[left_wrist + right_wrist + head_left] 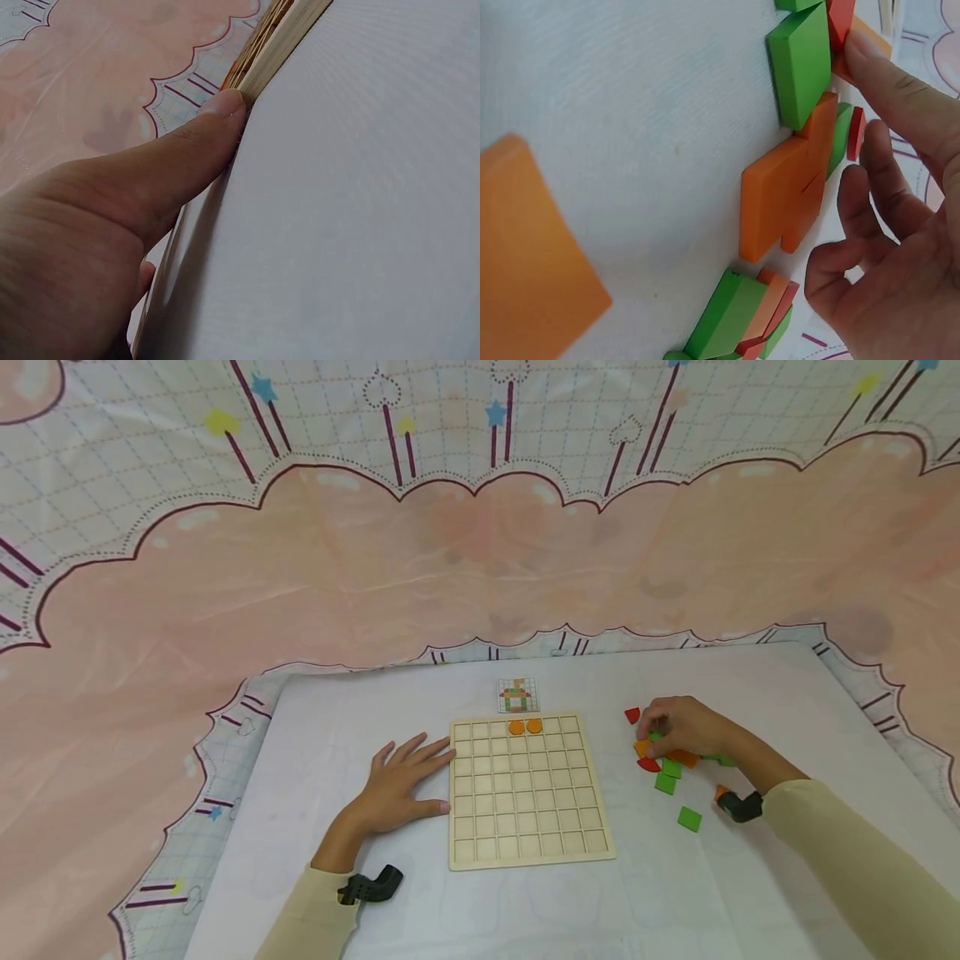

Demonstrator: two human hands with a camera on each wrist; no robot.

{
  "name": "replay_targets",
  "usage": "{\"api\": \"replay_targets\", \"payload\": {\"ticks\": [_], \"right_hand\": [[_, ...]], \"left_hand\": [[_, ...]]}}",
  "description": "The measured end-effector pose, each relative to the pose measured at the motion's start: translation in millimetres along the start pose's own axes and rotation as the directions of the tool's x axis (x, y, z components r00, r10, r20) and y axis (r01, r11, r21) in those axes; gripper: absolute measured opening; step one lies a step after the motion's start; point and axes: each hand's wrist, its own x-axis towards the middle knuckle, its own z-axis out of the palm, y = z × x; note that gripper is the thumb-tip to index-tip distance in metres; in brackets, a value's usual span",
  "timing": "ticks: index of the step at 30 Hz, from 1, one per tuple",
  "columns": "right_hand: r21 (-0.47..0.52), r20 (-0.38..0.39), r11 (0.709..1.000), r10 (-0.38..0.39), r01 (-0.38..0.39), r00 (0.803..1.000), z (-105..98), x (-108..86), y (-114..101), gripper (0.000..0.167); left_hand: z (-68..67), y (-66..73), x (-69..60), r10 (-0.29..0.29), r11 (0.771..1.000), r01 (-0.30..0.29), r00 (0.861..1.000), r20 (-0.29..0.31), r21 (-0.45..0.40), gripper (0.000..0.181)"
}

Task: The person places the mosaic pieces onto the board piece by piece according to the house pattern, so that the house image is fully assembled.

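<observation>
My left hand (401,789) lies with fingers spread at the left side of a wooden grid board (483,785), fingertips and thumb touching its edge. In the left wrist view the thumb (195,139) presses the board's side. Two orange discs (534,726) sit in the board's top row. My right hand (686,727) is over a pile of colored pieces. In the right wrist view its thumb touches a red piece (841,21) beside an orange one, while other fingers are bent loosely without visible contact. An orange piece (784,187) and a green piece (802,67) lie beside that hand.
A small pattern card (517,695) lies behind the board. Loose green squares (689,819) are in front of the pile, and a red piece (632,716) lies behind it. One orange piece (721,792) sits near the right wrist camera (741,807). White cloth (360,702) covers the table.
</observation>
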Motion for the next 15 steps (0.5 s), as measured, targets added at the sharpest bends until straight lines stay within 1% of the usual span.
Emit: {"api": "replay_targets", "payload": {"ticks": [2,7,9,15], "right_hand": [[0.015,0.013,1.0,-0.014,0.014,1.0,-0.1,0.1,-0.9,0.018],[0.04,0.029,0.999,-0.021,0.02,0.999,-0.1,0.5,-4.5,0.013],[0.044,0.023,0.999,-0.018,0.017,1.0,0.1,0.7,-7.2,0.012],[0.06,-0.023,0.995,-0.076,0.077,0.997,3.1,6.5,-14.8,0.009]], "left_hand": [[0.0,0.1,0.0,-0.004,1.0,0.004,1.0,0.004,-0.002,0.081],[0.8,-0.4,0.1,-0.007,1.0,0.007,1.0,0.004,-0.006,0.079],[0.6,-0.6,0.0,-0.004,1.0,0.004,1.0,0.003,-0.008,0.079],[-1.1,-0.7,-1.3,0.007,1.0,-0.007,1.0,0.0,-0.02,0.081]]}}
